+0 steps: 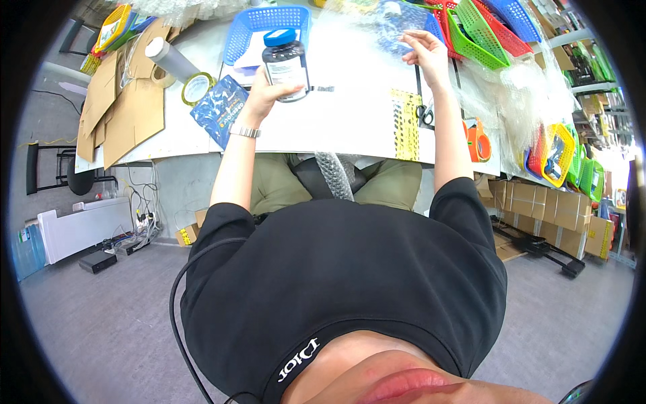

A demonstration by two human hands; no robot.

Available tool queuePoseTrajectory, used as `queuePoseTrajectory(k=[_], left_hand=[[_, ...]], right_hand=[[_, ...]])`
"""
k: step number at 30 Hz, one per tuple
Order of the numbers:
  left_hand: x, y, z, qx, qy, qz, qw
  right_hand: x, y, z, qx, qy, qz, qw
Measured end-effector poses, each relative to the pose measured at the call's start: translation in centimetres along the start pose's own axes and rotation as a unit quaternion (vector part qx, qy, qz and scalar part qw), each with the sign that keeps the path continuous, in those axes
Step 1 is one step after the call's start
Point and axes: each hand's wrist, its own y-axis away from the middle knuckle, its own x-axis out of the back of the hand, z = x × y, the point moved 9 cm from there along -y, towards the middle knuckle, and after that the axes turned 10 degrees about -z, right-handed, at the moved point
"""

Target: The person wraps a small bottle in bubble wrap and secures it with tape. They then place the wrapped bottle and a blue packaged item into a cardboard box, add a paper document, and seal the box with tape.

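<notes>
My left hand grips a dark plastic bottle with a blue screw cap and a white label, held upright over the white table. Behind the bottle stands a blue perforated basket with something white in it. A blue printed pouch lies left of my left hand. Raised over the table's right part, my right hand has its fingers partly bent; whether anything thin is between them cannot be told. Clear bubble wrap is just behind it. Bubble wrap also lies across my lap.
Flattened cardboard, a tape roll and a grey cylinder are at the left. Black scissors, yellow-black tape strips and an orange tape dispenser lie at the right, with coloured baskets behind.
</notes>
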Motion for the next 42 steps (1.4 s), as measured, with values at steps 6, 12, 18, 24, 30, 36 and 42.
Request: queuePoseTrajectory(k=[6,12,18,24,30,36,42], left_hand=[[1.0,2.0,-0.1,-0.010,-0.119,0.066,0.991],[-4.8,5.4,-6.3,0.129,-0.322,-0.025,0.937],[-10.8,3.9,-10.9,0.134,-0.214,-0.175,0.952],[-15.7,3.1,-14.7,0.040,-0.355,-0.302,0.884],[-18.3,5.7,-18.7,0.089,-0.514,-0.454,0.722],[-13.5,6.2,-15.2,0.176,-0.549,-0.396,0.715],[-6.4,6.9,-10.1,0.167,-0.455,-0.199,0.852]], right_hand=[[2.6,-9.1,5.3,-0.035,-0.022,0.066,0.997],[3.0,-16.8,10.2,-0.052,0.065,0.084,0.993],[2.3,-16.8,12.4,0.084,0.143,0.098,0.981],[-0.5,-3.7,5.3,0.205,0.279,0.126,0.930],[-4.9,12.7,13.5,0.105,0.429,-0.155,0.884],[-8.7,17.6,13.5,0.024,0.499,-0.190,0.845],[-11.5,17.0,13.3,0.015,0.404,-0.185,0.896]])
